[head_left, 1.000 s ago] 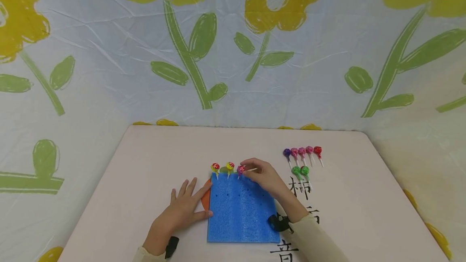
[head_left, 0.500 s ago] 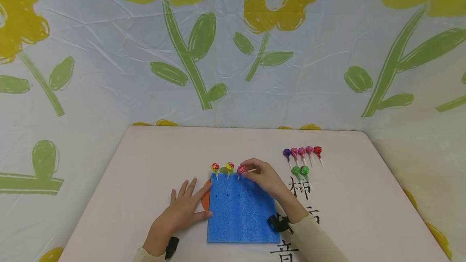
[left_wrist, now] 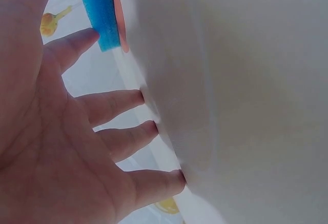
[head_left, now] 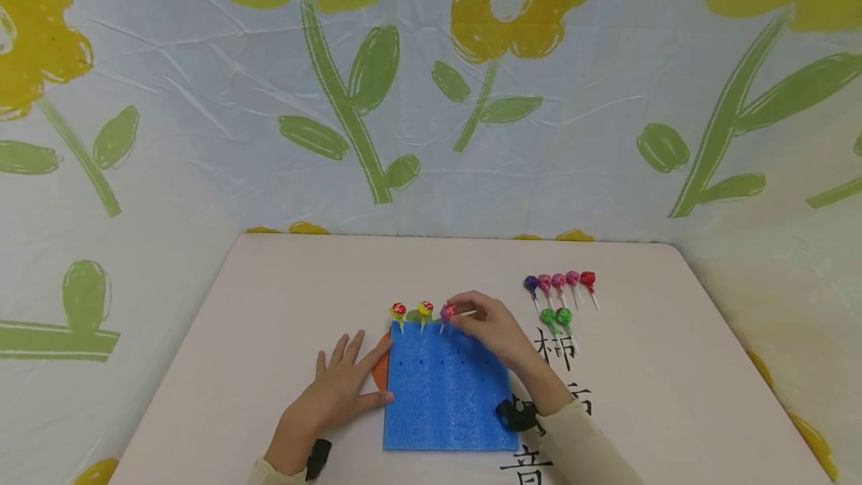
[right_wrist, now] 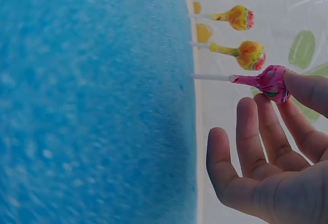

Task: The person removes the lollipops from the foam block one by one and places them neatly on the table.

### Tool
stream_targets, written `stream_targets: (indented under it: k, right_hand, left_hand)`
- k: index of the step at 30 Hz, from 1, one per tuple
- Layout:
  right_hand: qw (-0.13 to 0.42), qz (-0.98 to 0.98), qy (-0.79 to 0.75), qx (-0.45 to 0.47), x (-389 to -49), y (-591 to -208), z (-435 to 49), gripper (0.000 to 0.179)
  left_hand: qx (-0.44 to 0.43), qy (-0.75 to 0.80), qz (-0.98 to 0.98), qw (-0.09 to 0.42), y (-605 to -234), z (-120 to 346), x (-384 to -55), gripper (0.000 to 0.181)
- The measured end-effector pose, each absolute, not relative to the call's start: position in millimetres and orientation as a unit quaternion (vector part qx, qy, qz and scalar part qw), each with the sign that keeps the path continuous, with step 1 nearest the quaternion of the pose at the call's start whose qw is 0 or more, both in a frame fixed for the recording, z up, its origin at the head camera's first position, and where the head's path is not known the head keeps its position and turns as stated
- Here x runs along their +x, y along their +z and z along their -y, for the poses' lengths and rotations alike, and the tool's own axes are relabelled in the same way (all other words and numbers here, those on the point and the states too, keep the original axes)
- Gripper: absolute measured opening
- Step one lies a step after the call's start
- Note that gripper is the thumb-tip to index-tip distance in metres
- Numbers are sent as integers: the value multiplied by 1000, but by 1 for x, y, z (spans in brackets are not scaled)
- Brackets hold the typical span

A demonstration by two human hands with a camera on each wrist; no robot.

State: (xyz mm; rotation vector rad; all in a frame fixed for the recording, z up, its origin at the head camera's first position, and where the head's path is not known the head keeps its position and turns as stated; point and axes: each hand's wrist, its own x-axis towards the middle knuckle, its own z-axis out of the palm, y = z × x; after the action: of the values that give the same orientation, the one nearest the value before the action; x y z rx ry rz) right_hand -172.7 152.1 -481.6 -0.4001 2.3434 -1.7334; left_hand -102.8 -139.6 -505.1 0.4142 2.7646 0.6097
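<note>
A blue foam block [head_left: 444,410] with small dark holes lies on the table. My left hand [head_left: 340,388] rests with fingers spread at its left side, index fingertip and thumb touching the edge. My right hand [head_left: 494,331] pinches the head of a pink lollipop [right_wrist: 273,83] between thumb and fingers. Its white stick stands in the block's top surface near the far edge. Two yellow-and-red lollipops, one at the far left corner [head_left: 398,310] and another beside it [head_left: 425,309], stand upright in the same row.
Right of the block lie several lollipops: a purple one [head_left: 530,283], some pink ones [head_left: 558,281], a red one [head_left: 588,278] and two green ones [head_left: 548,316]. Black characters [head_left: 525,466] mark the pale table [head_left: 323,275]. An orange shape [head_left: 381,373] shows under the block's left edge.
The pink lollipop's head has shifted very slightly to the right and up along with my right fingers. My left hand and the block stay where they were.
</note>
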Motion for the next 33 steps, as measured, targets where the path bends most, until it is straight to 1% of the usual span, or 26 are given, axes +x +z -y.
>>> stream_targets:
  k: [10,17,33]
  right_hand:
    - [88,-784,-600,-132,-171,-470,-161,30]
    - [72,-798,-587,-112,-167,-467,-174,31]
    - [44,-820,-566,-76,-161,-464,-228,33]
  left_hand:
    - [144,213,-956,141,-503,140,-103,88]
    - [148,217,-955,137,-502,140,-102,87]
    - [146,211,-957,138,-502,139,-102,87]
